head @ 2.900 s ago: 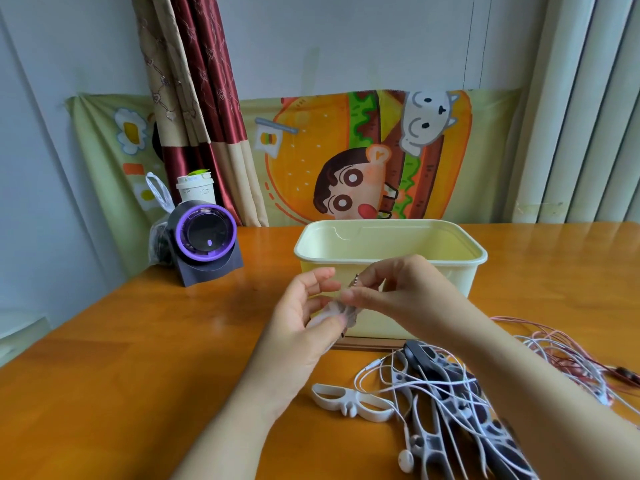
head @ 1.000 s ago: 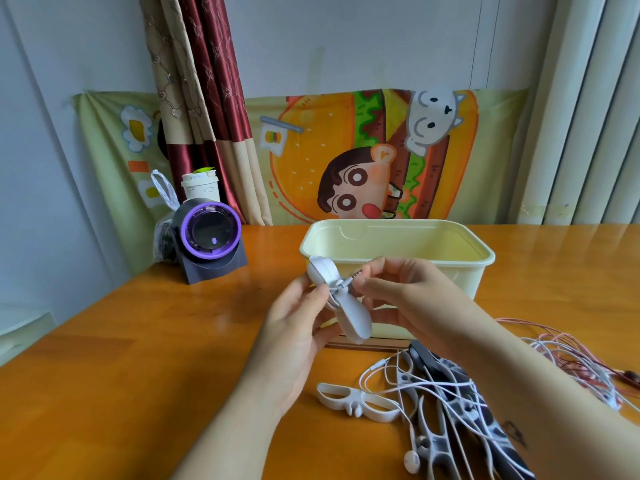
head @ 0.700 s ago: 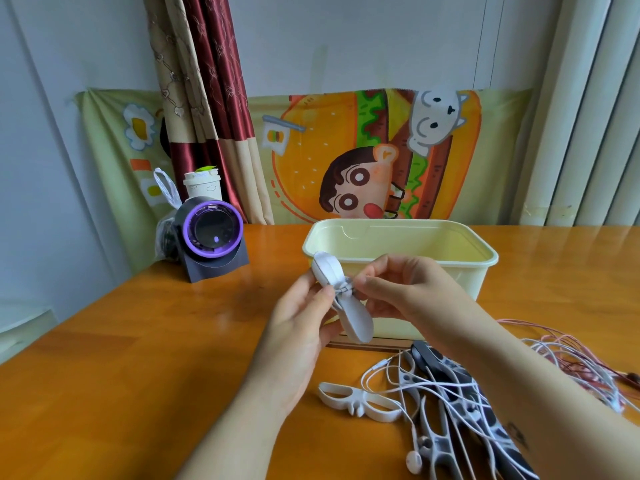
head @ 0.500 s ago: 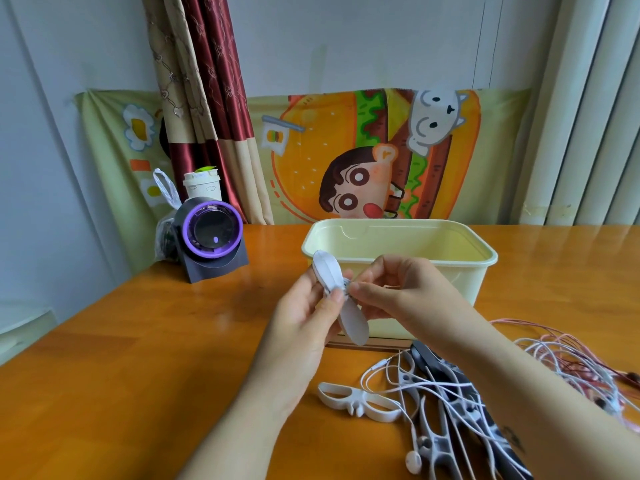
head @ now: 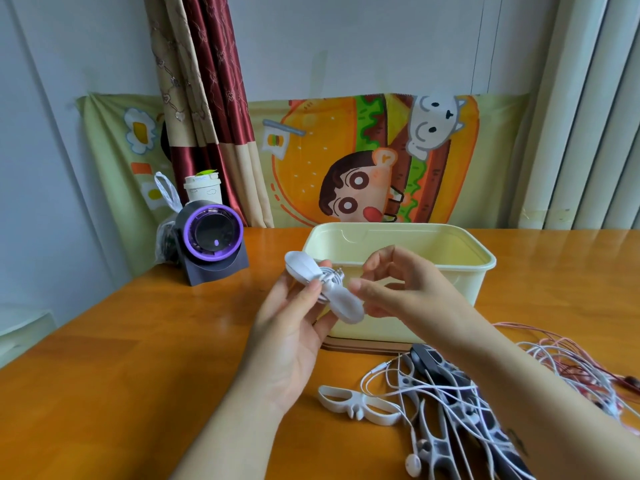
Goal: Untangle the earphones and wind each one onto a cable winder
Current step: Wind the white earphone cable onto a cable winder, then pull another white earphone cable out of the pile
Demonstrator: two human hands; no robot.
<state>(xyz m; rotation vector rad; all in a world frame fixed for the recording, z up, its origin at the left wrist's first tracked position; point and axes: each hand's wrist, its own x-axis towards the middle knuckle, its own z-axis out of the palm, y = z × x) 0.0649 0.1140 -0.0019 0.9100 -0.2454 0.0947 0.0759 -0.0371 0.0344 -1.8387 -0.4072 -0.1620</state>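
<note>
Winding looks nearly done: left hand (head: 291,337) pinches loaded cable winder (head: 323,285) above mid-bench; right hand (head: 408,292) loose, fingers relaxed beside it. Next, probably: secure plug (head: 341,271), then tackle tangled earphones (head: 450,393) at the near-right edge.

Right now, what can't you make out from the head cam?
All in the head view:
- Whether the right hand pinches the cable winder held by the left hand: its thumb covers the contact.
- Floor of the cream bin: hidden by its near wall.
- Earphone tangle: partly under the right forearm and cut off by the bottom edge, so the grey winders beneath cannot be counted.
</note>
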